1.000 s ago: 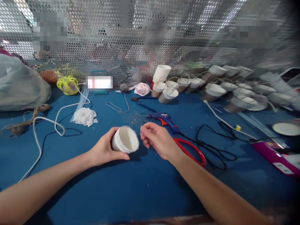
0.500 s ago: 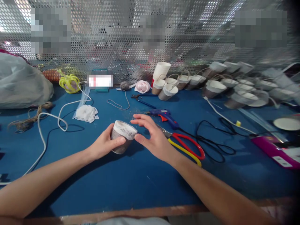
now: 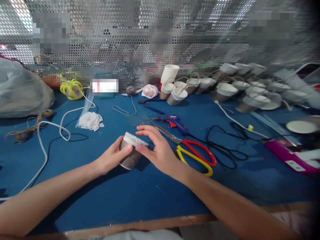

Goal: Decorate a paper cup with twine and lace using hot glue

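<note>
A small brown cup with a white lace band round its top [image 3: 130, 156] is tilted above the blue table. My left hand [image 3: 113, 156] grips it from the left, thumb across the near side. My right hand [image 3: 158, 146] is at the cup's right side, thumb against the white band and fingers apart over the rim. Just right of that hand lie scissors [image 3: 178, 141] with one red and one yellow handle. Behind them rests a blue glue gun [image 3: 175, 121] with a red trigger.
Brown cups with white rims and twine handles [image 3: 226, 91] crowd the back right, near stacked paper cups [image 3: 170, 74]. White scraps [image 3: 91, 120] and a white cable [image 3: 45, 146] lie left. Black cord [image 3: 222, 146] coils right, before a purple device [image 3: 290, 156]. Perforated metal [image 3: 120, 43] stands behind.
The cup has tipped so its band faces me more and its inside is less visible. My right hand has come in from beside the rim to touch the band with its thumb.
</note>
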Demonstrator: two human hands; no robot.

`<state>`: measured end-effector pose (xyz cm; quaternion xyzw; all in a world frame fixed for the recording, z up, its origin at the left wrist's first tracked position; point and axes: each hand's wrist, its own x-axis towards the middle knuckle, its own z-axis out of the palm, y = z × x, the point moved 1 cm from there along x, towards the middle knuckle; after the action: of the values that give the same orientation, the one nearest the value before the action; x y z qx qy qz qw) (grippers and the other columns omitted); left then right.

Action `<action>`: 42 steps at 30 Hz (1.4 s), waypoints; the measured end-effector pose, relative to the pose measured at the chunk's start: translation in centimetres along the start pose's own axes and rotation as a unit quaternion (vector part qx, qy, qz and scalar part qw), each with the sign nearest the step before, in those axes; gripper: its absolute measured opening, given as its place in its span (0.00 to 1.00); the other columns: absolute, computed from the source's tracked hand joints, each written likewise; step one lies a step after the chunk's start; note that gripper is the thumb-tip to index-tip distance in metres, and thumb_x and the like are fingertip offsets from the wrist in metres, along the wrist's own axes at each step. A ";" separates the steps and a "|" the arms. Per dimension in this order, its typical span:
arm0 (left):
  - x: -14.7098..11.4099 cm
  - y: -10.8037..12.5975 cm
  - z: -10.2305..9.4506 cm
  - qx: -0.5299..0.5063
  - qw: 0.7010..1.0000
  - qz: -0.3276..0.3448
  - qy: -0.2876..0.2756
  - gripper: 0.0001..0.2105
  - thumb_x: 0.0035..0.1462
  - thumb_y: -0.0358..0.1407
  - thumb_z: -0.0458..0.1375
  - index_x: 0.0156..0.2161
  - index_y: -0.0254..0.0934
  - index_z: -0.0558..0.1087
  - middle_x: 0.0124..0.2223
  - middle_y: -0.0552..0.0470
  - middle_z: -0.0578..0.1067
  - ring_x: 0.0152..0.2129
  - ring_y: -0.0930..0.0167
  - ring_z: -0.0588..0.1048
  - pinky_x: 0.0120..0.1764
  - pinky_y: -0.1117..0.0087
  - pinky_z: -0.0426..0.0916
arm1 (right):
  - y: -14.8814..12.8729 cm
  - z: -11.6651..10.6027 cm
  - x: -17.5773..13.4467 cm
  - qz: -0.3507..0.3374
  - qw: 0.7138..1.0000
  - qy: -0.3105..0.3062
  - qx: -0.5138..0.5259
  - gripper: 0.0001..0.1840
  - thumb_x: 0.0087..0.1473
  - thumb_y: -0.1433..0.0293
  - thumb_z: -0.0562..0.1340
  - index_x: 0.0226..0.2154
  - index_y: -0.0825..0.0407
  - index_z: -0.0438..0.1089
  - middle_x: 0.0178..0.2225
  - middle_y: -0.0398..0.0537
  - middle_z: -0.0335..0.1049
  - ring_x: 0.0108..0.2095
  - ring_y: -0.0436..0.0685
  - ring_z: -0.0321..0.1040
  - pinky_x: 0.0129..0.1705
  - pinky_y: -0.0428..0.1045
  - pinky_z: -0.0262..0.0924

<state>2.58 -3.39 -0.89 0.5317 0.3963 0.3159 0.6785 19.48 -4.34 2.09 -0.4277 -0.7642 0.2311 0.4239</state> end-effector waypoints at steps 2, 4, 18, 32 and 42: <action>0.0 0.3 -0.1 0.002 1.000 0.000 0.004 0.35 0.42 0.57 0.58 0.48 0.31 0.60 0.46 0.41 0.68 0.43 0.61 0.68 0.43 0.64 0.62 | -0.2 -0.4 0.2 -0.006 1.000 0.005 0.005 0.16 0.53 0.58 0.58 0.39 0.51 0.66 0.47 0.57 0.65 0.50 0.61 0.61 0.52 0.58 0.55; 0.0 0.7 -0.3 0.008 1.000 0.001 0.012 0.38 0.37 0.56 0.62 0.48 0.31 0.58 0.44 0.42 0.68 0.41 0.62 0.68 0.41 0.66 0.63 | -0.2 -1.6 0.6 0.013 1.000 0.026 -0.004 0.13 0.54 0.59 0.57 0.35 0.51 0.67 0.43 0.54 0.69 0.46 0.59 0.65 0.48 0.55 0.58; 0.8 2.9 -1.3 0.063 0.996 0.038 -0.039 0.33 0.37 0.45 0.67 0.48 0.33 0.62 0.43 0.46 0.69 0.37 0.67 0.68 0.37 0.70 0.65 | 9.5 -9.7 2.7 0.321 0.917 0.040 -0.234 0.15 0.32 0.81 0.63 0.12 0.49 0.58 0.20 0.49 0.66 0.34 0.63 0.68 0.37 0.51 0.58; 1.1 1.2 -1.8 -0.107 0.991 0.024 -0.078 0.38 0.39 0.52 0.64 0.53 0.38 0.58 0.39 0.45 0.70 0.30 0.69 0.71 0.28 0.72 0.69 | 1.0 -7.8 1.5 0.269 0.959 -0.032 0.089 0.11 0.45 0.62 0.63 0.26 0.54 0.68 0.22 0.47 0.72 0.19 0.51 0.68 0.23 0.47 0.64; 1.0 1.0 -1.9 -0.062 0.995 0.027 -0.067 0.35 0.35 0.50 0.67 0.46 0.36 0.59 0.36 0.49 0.67 0.26 0.73 0.68 0.26 0.73 0.65 | 1.0 -5.6 -1.1 0.282 0.959 -0.030 0.022 0.15 0.43 0.61 0.63 0.13 0.49 0.63 0.10 0.42 0.64 0.11 0.51 0.62 0.15 0.46 0.61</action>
<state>1.43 -1.47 -0.38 0.5190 0.3150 0.3222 0.7264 24.97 -4.79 3.90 -0.6094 -0.6194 0.3712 0.3274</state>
